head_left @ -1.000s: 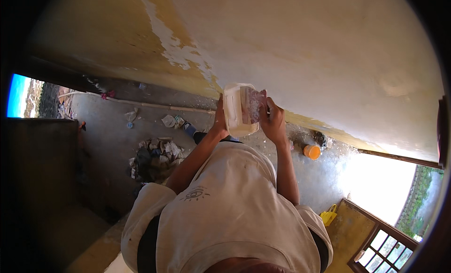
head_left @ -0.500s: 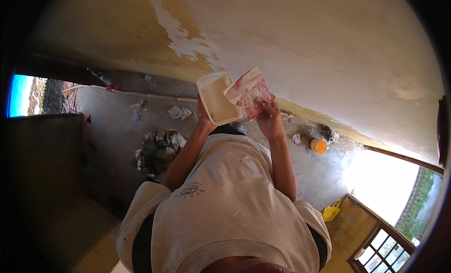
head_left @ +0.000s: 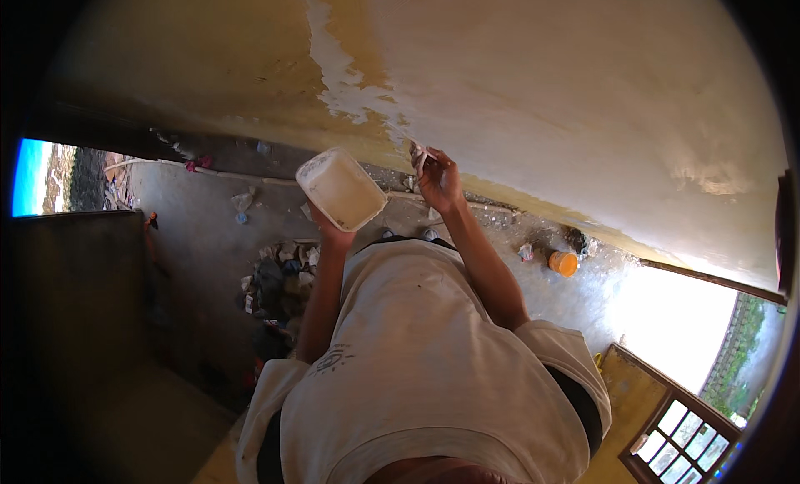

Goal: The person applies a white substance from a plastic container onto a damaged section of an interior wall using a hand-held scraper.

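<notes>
My left hand (head_left: 335,226) grips a cream rectangular plastic tub (head_left: 342,190) from below, its open top toward me. Pale paste coats the inside of the tub and its rim. To the right of it, my right hand (head_left: 440,182) is closed on a thin flat putty spreader (head_left: 419,156), seen nearly edge-on and smeared with white. The spreader is at the wall (head_left: 533,92), by the lower end of a ragged pale patch (head_left: 350,92) on yellowish paint; whether it touches cannot be made out.
A long pale pole (head_left: 275,181) lies along the wall's foot. Left of me is a heap of rubbish (head_left: 279,280) on the floor. An orange bucket (head_left: 563,263) stands to the right, near a bright doorway (head_left: 675,317) and a paned window (head_left: 683,438).
My right hand has moved left and up to the wall, turning the spreader from face-on to edge-on. The tub in my left hand has shifted left and slightly down, away from the spreader.
</notes>
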